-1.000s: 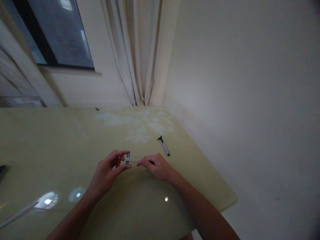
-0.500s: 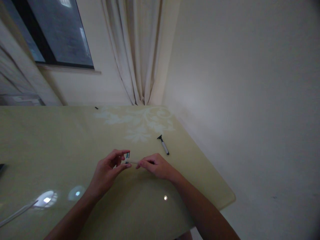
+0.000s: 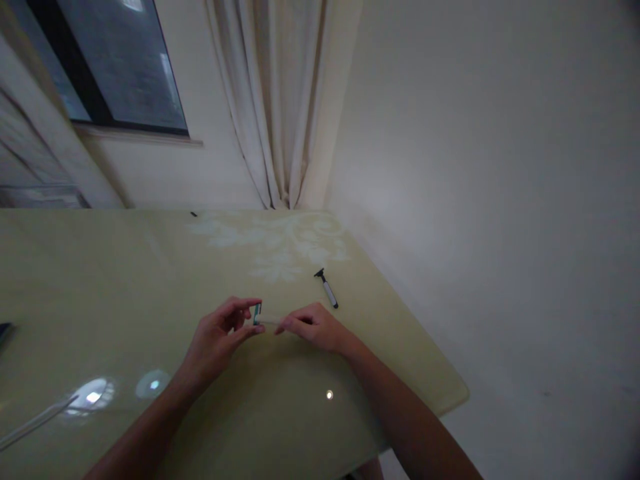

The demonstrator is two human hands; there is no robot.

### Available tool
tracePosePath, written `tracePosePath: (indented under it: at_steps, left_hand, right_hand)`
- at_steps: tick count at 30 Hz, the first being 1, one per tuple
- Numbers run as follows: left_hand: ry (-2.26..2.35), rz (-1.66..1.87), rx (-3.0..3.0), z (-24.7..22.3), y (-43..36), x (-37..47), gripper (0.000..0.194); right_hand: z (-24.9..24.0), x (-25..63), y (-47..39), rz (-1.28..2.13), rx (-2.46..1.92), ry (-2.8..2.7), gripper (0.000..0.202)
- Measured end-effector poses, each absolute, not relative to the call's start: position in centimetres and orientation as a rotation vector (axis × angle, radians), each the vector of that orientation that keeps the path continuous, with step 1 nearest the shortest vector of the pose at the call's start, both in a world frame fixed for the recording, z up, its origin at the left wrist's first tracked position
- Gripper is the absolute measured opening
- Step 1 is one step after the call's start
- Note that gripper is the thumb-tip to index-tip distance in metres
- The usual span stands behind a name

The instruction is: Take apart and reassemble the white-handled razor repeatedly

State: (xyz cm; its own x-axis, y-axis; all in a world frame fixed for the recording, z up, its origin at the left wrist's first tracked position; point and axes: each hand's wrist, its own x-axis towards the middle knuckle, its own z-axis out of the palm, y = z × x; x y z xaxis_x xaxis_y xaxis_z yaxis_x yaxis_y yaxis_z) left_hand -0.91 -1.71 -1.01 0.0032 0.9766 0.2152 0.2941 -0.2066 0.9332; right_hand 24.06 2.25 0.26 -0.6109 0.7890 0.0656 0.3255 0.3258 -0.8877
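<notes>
Between the thumb and index finger of my left hand (image 3: pixel 220 337) is a small green and dark piece (image 3: pixel 257 313), held upright just above the table. My right hand (image 3: pixel 313 327) pinches a thin pale stick (image 3: pixel 269 321), whose left end meets the small piece. What that piece is exactly is too small to tell. A razor (image 3: pixel 327 289) with a black head and grey handle lies on the table, beyond my right hand.
The glossy yellow-green table (image 3: pixel 100 287) ends in a rounded corner at the right. A small black item (image 3: pixel 194 215) lies at its far edge. A dark object (image 3: pixel 4 331) sits at the left edge, and a white cable (image 3: pixel 37 421) at the lower left.
The small piece has turned a little in my left fingers, showing more of its green side. Both hands have shifted slightly to the right.
</notes>
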Motion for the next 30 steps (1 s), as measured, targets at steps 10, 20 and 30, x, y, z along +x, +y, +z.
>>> tracePosePath:
  at_steps: [10, 20, 30]
  left_hand:
    - [1.343, 1.234, 1.586, -1.08, -1.79, -0.75, 0.044]
    - [1.347, 1.233, 1.607, -0.7, -2.03, -0.74, 0.044]
    - [1.364, 1.223, 1.604, -0.64, -2.09, -0.7, 0.044]
  right_hand:
    - [0.53, 24.07, 2.18, 1.192, -1.002, -2.114, 0.048]
    - [0.69, 24.0, 2.07, 1.09, -1.06, -2.084, 0.051]
    - [0.37, 24.05, 2.16, 1.118, -1.024, -2.091, 0.049]
